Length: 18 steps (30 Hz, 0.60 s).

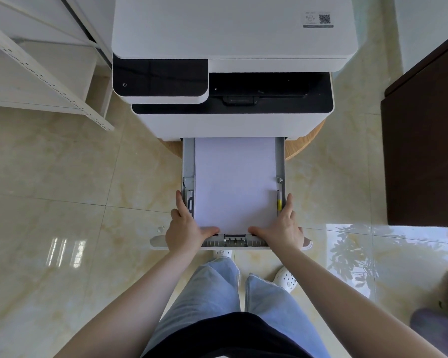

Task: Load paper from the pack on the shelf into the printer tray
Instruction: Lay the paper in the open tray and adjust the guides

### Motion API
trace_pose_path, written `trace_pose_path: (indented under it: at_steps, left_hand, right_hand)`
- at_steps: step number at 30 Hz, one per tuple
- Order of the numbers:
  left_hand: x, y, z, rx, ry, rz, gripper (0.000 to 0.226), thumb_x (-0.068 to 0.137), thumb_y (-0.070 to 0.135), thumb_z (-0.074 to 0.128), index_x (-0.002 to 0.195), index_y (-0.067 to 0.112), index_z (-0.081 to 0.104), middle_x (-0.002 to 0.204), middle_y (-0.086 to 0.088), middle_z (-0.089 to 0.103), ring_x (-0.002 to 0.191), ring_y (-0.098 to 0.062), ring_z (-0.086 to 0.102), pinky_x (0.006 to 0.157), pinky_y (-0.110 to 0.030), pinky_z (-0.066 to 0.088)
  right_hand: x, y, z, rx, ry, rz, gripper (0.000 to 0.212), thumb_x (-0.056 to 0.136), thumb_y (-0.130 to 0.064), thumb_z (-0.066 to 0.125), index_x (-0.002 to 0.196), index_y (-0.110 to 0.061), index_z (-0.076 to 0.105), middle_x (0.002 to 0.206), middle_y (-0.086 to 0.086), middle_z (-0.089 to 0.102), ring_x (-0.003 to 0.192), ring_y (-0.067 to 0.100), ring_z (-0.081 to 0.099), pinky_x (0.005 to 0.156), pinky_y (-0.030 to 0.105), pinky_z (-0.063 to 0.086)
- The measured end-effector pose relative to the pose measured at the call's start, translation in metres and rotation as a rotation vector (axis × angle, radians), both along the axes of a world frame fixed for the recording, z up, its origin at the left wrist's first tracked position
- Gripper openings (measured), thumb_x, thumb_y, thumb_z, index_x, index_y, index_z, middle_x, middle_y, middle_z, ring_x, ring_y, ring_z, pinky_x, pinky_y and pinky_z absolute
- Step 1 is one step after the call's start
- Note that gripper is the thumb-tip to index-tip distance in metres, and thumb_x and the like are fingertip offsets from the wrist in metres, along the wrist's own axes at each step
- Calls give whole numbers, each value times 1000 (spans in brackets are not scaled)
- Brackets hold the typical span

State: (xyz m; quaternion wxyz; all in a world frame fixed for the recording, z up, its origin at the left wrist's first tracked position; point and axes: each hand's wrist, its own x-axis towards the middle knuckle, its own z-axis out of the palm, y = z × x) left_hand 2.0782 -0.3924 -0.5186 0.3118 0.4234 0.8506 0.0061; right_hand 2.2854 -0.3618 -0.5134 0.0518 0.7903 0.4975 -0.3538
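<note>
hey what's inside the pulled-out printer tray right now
A stack of white paper lies flat in the tray, between its grey side guides. Both thumbs rest on the stack's near edge. How thick the stack is and the tray floor beneath it are hidden.

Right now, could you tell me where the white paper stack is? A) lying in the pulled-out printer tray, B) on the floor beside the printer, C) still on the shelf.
A: the paper stack lies flat in the open tray, with the left hand and right hand gripping its front corners.
</note>
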Motion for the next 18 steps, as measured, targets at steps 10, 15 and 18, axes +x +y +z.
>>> trace_pose_path:
  at_steps: [10,15,18]
  left_hand:
    - [-7,59,-2,141,-316,404,113,61,64,73,144,17,13,144,-14,42,124,-34,51,94,-47,47]
    - [-5,75,-6,58,-210,408,96,59,67,71,124,7,34,126,-17,54,110,-39,58,86,-52,51]
    - [-3,75,-9,39,-193,399,93,62,64,71,123,6,33,128,-18,52,111,-40,57,87,-52,50]
  right_hand:
    - [-2,62,1,87,265,-333,104,61,-65,72,141,-18,26,140,6,48,115,31,57,92,49,49]
    - [-9,80,-5,30,205,-347,86,56,-67,70,113,-14,35,113,8,59,97,35,62,82,52,54]
    - [-12,82,-8,27,137,-322,84,59,-64,72,113,-11,35,117,11,60,101,37,62,85,51,53]
